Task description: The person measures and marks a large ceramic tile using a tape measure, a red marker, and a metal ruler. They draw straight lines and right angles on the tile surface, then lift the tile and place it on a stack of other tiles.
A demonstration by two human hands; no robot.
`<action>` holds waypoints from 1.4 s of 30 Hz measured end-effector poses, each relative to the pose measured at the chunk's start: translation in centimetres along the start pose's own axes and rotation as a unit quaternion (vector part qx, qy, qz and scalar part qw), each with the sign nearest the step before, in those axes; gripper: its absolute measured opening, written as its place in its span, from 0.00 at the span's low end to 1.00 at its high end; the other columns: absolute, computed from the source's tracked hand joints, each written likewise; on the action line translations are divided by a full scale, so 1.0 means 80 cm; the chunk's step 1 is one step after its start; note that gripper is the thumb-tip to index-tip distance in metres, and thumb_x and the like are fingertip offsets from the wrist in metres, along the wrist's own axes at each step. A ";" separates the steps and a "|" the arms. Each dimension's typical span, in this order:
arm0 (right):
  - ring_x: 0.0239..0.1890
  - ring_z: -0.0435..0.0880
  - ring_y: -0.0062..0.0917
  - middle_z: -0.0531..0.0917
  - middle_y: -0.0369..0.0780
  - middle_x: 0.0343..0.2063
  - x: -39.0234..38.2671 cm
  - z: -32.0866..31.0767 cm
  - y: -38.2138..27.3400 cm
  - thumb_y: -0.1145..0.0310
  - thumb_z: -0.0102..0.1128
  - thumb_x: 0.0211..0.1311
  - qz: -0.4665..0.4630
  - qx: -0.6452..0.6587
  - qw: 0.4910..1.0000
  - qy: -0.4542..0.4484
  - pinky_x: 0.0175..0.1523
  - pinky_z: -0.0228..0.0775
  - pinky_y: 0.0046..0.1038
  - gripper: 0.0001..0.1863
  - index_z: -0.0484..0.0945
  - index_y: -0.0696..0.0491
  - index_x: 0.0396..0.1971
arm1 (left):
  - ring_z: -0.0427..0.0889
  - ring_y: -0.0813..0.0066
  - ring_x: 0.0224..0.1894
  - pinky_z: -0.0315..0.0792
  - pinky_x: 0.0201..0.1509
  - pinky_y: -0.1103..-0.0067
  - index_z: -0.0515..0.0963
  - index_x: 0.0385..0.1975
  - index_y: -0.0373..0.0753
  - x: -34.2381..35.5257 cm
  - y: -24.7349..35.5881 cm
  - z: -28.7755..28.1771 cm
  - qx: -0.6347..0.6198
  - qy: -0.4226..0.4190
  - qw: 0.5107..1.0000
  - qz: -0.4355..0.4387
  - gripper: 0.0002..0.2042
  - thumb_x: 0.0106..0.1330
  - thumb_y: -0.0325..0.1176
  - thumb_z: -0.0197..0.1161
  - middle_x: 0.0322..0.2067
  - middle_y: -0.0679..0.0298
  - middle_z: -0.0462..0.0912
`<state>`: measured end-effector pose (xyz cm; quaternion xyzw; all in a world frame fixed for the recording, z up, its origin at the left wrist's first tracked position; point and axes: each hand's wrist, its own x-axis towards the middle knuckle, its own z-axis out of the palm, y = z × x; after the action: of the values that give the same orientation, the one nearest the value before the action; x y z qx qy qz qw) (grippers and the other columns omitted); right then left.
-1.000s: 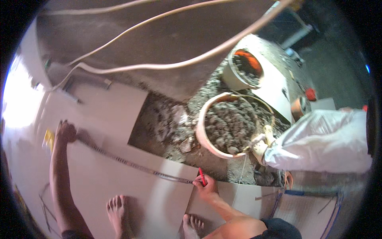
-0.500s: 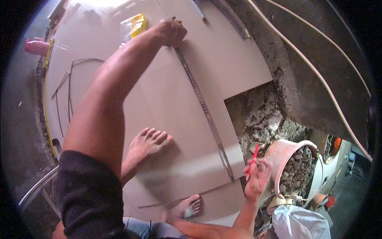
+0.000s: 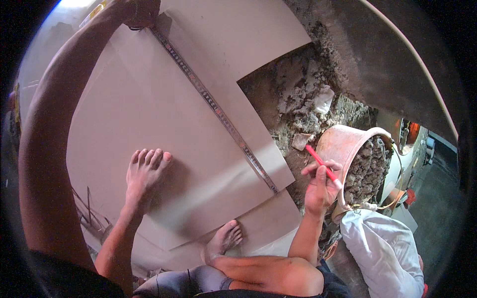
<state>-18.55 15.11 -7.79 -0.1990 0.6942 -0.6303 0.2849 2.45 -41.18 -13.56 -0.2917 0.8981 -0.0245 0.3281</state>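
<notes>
A steel tape measure (image 3: 213, 107) is stretched diagonally across a large beige tile (image 3: 119, 116). My left hand (image 3: 143, 14) is closed at the tape's far end, at the top left. Its fingers are partly cut off by the picture's edge. The tape's near end reaches the tile's edge by a smaller strip of tile (image 3: 271, 213). To the right of that end, my right hand (image 3: 320, 193) is raised and pinches a red pencil-like stick (image 3: 320, 160). The stick slants up to the left, its tip clear of the tile. My bare feet rest on the tile.
A tilted pinkish bucket (image 3: 340, 141) of grey lumpy mortar (image 3: 366, 171) stands right beside my right hand. Below it hangs a white sack (image 3: 380, 248). Rough rubble (image 3: 303, 102) fills the notch between tiles. A pale hose (image 3: 417, 59) curves along the right.
The view has swung, so tile and bucket sit further left and higher. My right hand has turned, and the red stick has tipped from near upright to slanting left. The tape remains stretched out.
</notes>
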 end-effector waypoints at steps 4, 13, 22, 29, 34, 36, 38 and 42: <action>0.32 0.74 0.22 0.79 0.38 0.31 -0.018 -0.018 -0.022 0.57 0.51 0.85 -0.049 -0.220 0.973 -0.048 0.38 0.67 0.25 0.24 0.80 0.59 0.29 | 0.85 0.56 0.59 0.76 0.69 0.60 0.89 0.40 0.42 0.004 0.010 0.004 0.004 -0.009 1.000 0.004 0.15 0.60 0.44 0.73 0.49 0.56 0.89; 0.32 0.80 0.22 0.84 0.40 0.30 -0.089 -0.036 -0.015 0.55 0.56 0.82 0.221 -0.317 0.920 -0.068 0.40 0.71 0.29 0.23 0.81 0.58 0.31 | 0.84 0.55 0.60 0.75 0.69 0.59 0.89 0.42 0.43 0.012 0.021 0.011 0.007 -0.029 1.000 0.006 0.15 0.60 0.45 0.73 0.50 0.56 0.87; 0.35 0.87 0.19 0.91 0.40 0.31 -0.115 -0.035 0.070 0.64 0.76 0.68 0.367 -0.251 0.896 0.006 0.45 0.76 0.24 0.14 0.83 0.60 0.38 | 0.83 0.55 0.60 0.75 0.69 0.58 0.88 0.43 0.43 0.000 0.017 0.011 0.004 -0.020 1.000 0.007 0.16 0.61 0.45 0.73 0.52 0.56 0.86; 0.34 0.88 0.21 0.91 0.42 0.31 -0.108 -0.040 0.068 0.67 0.78 0.66 0.401 -0.231 0.887 0.001 0.43 0.77 0.25 0.13 0.83 0.60 0.36 | 0.81 0.55 0.61 0.74 0.70 0.58 0.88 0.44 0.43 -0.014 0.004 0.002 0.002 0.008 1.000 0.012 0.16 0.61 0.45 0.74 0.53 0.56 0.84; 0.33 0.88 0.23 0.90 0.44 0.29 -0.081 -0.033 0.033 0.61 0.71 0.73 0.294 -0.517 0.789 -0.152 0.39 0.77 0.26 0.16 0.83 0.60 0.34 | 0.81 0.55 0.62 0.74 0.70 0.57 0.87 0.45 0.44 -0.015 -0.007 -0.013 0.025 0.050 0.998 0.022 0.17 0.61 0.45 0.74 0.54 0.56 0.84; 0.31 0.87 0.27 0.89 0.45 0.28 -0.064 -0.029 0.001 0.56 0.64 0.78 0.195 -0.503 0.832 -0.129 0.38 0.78 0.30 0.20 0.83 0.60 0.34 | 0.80 0.55 0.62 0.74 0.70 0.57 0.87 0.45 0.44 -0.016 -0.009 -0.015 0.027 0.052 0.998 0.022 0.17 0.61 0.45 0.74 0.54 0.56 0.83; 0.28 0.86 0.29 0.88 0.47 0.27 -0.041 -0.025 -0.036 0.52 0.57 0.81 0.202 -0.355 0.905 -0.121 0.36 0.78 0.32 0.24 0.82 0.60 0.34 | 0.80 0.55 0.62 0.74 0.70 0.57 0.87 0.46 0.44 -0.015 -0.012 -0.021 0.028 0.048 0.998 0.023 0.17 0.61 0.45 0.74 0.54 0.56 0.83; 0.21 0.77 0.29 0.86 0.51 0.30 0.019 0.016 -0.057 0.44 0.40 0.86 0.265 0.103 0.950 -0.131 0.28 0.72 0.28 0.33 0.79 0.59 0.35 | 0.80 0.54 0.62 0.73 0.70 0.57 0.87 0.46 0.44 -0.006 -0.008 -0.030 0.036 0.038 0.998 0.031 0.17 0.61 0.45 0.74 0.55 0.56 0.82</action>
<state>-19.27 12.60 -3.59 -0.0578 0.6096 -0.5686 0.5494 1.65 -41.81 -11.28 -0.2503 0.9173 -0.0579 0.3043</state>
